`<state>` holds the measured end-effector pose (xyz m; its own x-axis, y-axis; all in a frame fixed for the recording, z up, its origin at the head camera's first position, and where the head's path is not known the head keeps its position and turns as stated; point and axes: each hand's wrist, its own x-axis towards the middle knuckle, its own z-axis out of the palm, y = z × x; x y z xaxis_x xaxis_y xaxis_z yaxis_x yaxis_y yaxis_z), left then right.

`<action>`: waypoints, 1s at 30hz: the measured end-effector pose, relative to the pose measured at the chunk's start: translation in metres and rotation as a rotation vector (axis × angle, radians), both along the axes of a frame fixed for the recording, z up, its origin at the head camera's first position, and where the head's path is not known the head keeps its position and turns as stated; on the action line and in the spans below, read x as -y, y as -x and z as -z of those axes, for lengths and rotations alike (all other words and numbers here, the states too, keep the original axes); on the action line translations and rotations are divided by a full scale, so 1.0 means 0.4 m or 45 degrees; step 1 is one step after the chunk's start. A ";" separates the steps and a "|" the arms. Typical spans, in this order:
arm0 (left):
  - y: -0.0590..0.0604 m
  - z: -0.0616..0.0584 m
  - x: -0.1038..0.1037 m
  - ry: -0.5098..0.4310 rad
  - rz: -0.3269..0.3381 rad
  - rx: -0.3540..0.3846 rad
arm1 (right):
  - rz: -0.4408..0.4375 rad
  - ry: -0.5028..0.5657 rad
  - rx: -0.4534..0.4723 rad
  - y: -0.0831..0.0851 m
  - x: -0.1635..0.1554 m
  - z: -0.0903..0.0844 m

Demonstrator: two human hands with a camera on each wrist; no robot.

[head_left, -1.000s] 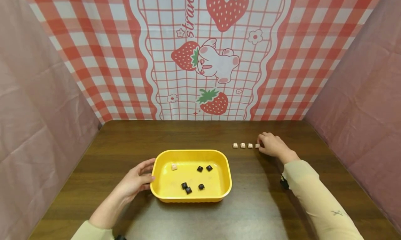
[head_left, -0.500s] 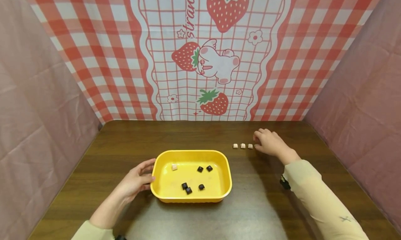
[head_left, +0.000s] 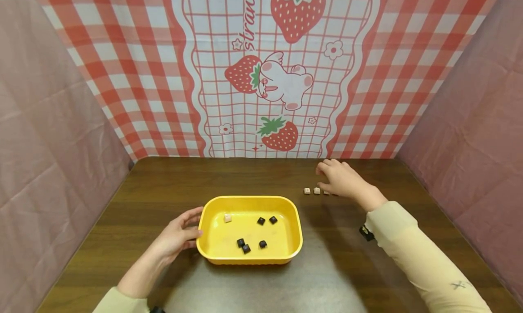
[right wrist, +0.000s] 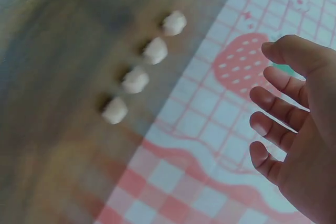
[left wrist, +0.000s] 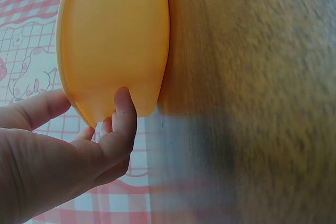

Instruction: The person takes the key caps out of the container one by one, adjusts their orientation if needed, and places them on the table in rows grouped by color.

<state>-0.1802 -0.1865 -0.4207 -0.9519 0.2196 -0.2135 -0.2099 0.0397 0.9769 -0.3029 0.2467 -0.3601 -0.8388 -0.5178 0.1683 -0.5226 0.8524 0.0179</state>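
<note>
A yellow tray (head_left: 250, 198) sits mid-table and holds one pale keycap (head_left: 227, 217) and several dark keycaps (head_left: 260, 220). My left hand (head_left: 184, 227) rests against the tray's left end. In the left wrist view its thumb (left wrist: 125, 113) presses the tray's outer wall (left wrist: 115, 35), with the fingers fairly straight. My right hand (head_left: 336, 179) hovers empty over the right end of a row of several pale keycaps (head_left: 312, 190) on the wood. The right wrist view shows that row (right wrist: 145, 65) lying free and the right hand (right wrist: 294, 124) with loosely spread fingers.
The brown wooden table (head_left: 261, 276) is boxed in by a strawberry-print cloth (head_left: 269, 77) at the back and pink cloth walls (head_left: 49, 136) on both sides. Bare wood lies in front of the tray and to its right.
My right hand has lifted off the right end of the pale row, drifted left and toward the back, and spread its fingers. The left hand and tray have not moved.
</note>
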 end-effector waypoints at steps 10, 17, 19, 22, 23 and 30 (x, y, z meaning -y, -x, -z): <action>0.000 0.003 0.002 0.003 0.003 0.002 | -0.117 -0.012 -0.035 -0.011 0.108 -0.074; -0.002 0.001 0.002 -0.001 0.002 0.006 | -0.222 0.005 -0.039 -0.031 0.191 -0.107; -0.002 0.000 0.002 0.003 0.000 0.007 | -0.251 0.016 -0.040 -0.035 0.216 -0.115; -0.003 -0.001 0.002 0.005 0.001 0.006 | -0.281 0.022 -0.037 -0.042 0.251 -0.124; -0.002 -0.001 0.002 0.004 0.002 0.005 | -0.291 0.022 -0.039 -0.044 0.262 -0.126; 0.000 -0.001 0.003 0.001 0.007 0.009 | -0.360 0.029 -0.020 -0.060 0.340 -0.123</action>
<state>-0.1800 -0.1878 -0.4205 -0.9492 0.2248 -0.2202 -0.2163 0.0417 0.9754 -0.2791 0.1107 -0.3108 -0.6587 -0.7268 0.1944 -0.7396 0.6730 0.0101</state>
